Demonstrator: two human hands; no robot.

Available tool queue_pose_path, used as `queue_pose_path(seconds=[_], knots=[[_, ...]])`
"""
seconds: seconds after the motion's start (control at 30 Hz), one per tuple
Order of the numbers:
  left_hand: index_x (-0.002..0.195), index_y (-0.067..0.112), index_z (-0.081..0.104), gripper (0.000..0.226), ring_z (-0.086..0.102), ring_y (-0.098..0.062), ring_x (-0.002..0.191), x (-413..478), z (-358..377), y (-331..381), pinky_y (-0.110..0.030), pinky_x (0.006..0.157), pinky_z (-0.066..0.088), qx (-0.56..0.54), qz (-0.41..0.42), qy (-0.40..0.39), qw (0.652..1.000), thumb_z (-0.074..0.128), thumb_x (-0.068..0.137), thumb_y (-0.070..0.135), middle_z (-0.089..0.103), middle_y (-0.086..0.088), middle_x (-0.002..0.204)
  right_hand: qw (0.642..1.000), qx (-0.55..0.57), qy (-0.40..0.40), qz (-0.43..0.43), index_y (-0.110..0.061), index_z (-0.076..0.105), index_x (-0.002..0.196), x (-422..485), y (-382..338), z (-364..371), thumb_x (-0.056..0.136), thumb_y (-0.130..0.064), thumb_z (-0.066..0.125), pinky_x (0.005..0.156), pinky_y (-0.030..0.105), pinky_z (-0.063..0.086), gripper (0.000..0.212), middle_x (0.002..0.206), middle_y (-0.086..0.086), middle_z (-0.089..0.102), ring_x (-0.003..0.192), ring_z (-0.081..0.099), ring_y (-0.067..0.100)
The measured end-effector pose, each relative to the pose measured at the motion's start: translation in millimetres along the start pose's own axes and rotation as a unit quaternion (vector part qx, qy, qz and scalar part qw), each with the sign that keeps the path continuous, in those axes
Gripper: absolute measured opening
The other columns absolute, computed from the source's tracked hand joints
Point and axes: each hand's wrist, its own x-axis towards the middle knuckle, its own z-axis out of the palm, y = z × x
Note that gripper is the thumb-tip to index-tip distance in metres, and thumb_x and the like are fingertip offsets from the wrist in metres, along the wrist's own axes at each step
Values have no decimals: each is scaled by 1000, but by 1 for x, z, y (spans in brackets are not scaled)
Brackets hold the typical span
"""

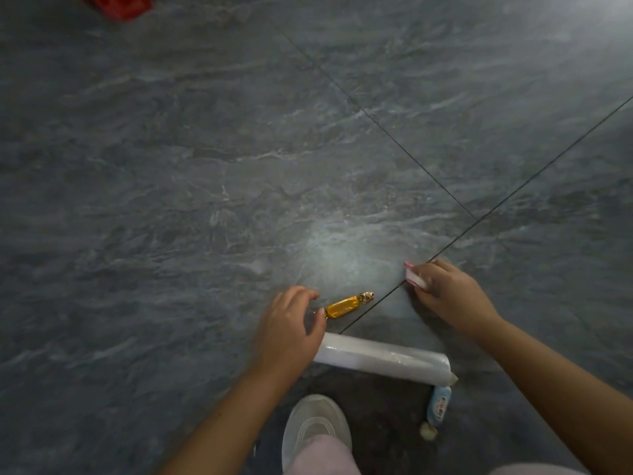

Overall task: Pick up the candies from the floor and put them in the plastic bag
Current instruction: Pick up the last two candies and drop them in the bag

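Observation:
A gold-wrapped candy lies on the grey marble floor. My left hand is right beside it, fingertips at its left twisted end, fingers curled but apart. My right hand is further right, closed on a white and pink wrapped candy at floor level. A roll of clear plastic bags lies just below both hands. A light blue wrapped candy rests under the roll's right end, with a small pale piece below it.
My white shoe and pink trouser leg stand at the bottom centre, close to the roll. A red object sits at the far top left. Dark tile joints cross at the right.

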Motion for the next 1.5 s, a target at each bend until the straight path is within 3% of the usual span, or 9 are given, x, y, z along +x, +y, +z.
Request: queue_pose_path(seconds=[0.13, 0.27, 0.43, 0.6, 0.77, 0.93, 1.07, 1.17, 1.5], knots=[[100, 5, 61, 21, 56, -25, 99, 5, 18, -5, -29, 82, 38, -8, -7, -13, 1000, 63, 80, 9, 63, -11, 103, 995, 90, 40, -7, -7, 64, 100, -11, -6, -11, 79, -16, 65, 73, 38, 49, 22, 93, 14, 67, 81, 62, 30], [104, 7, 60, 25, 54, -23, 100, 13, 38, -13, -31, 82, 40, 1, -13, -38, 999, 64, 81, 16, 61, -9, 106, 991, 121, 53, -23, -13, 64, 96, -21, -10, -24, 77, -29, 64, 66, 20, 42, 25, 82, 1, 62, 71, 58, 17], [104, 15, 59, 30, 50, -18, 99, 21, 59, -16, -24, 75, 34, 19, -19, -95, 995, 68, 77, 25, 58, -2, 106, 990, 115, 70, -41, -14, 63, 99, -32, -9, -36, 77, -13, 67, 66, 22, 44, 23, 82, 1, 63, 71, 58, 16], [110, 17, 55, 35, 47, -22, 103, 27, 71, -16, -33, 82, 40, 84, -43, -155, 983, 67, 78, 24, 53, -6, 111, 983, 142, 108, -35, -13, 64, 97, -47, -11, -49, 75, -14, 69, 66, 8, 39, 23, 78, -5, 59, 67, 56, 10], [101, 12, 58, 21, 50, -23, 95, 32, 71, -13, -37, 78, 44, 91, -53, -150, 983, 62, 81, 17, 55, -9, 106, 983, 141, 116, -9, -12, 63, 101, -57, -5, -57, 76, -11, 68, 66, 11, 41, 26, 85, -4, 60, 74, 58, 12], [95, 9, 60, 19, 52, -22, 84, 29, 56, -5, -32, 66, 41, 54, -36, -81, 995, 65, 77, 13, 56, -9, 97, 984, 132, 120, -4, -13, 62, 102, -59, -4, -53, 76, -12, 68, 68, 23, 42, 27, 84, -5, 60, 75, 59, 13], [91, 13, 59, 15, 49, -13, 76, 16, 18, 8, -23, 58, 37, 41, -14, -45, 998, 66, 78, 15, 52, -1, 90, 986, 118, 113, -12, -12, 62, 105, -56, -21, -60, 78, -15, 66, 69, 29, 43, 27, 90, 6, 67, 76, 58, 16], [90, 13, 60, 15, 51, -16, 78, 9, -30, 35, -31, 63, 44, 19, -21, -18, 999, 66, 76, 12, 51, 0, 89, 986, 118, 117, -15, -12, 62, 105, -55, -53, -87, 79, -16, 65, 72, 33, 46, 27, 94, 10, 68, 80, 61, 24], [92, 9, 60, 17, 52, -22, 79, -19, -232, 173, -36, 64, 46, 6, -10, 18, 1000, 67, 76, 10, 55, -7, 90, 988, 137, 73, 14, -16, 62, 102, -117, -185, -252, 80, -22, 64, 70, 35, 47, 23, 86, 0, 64, 77, 58, 20]])
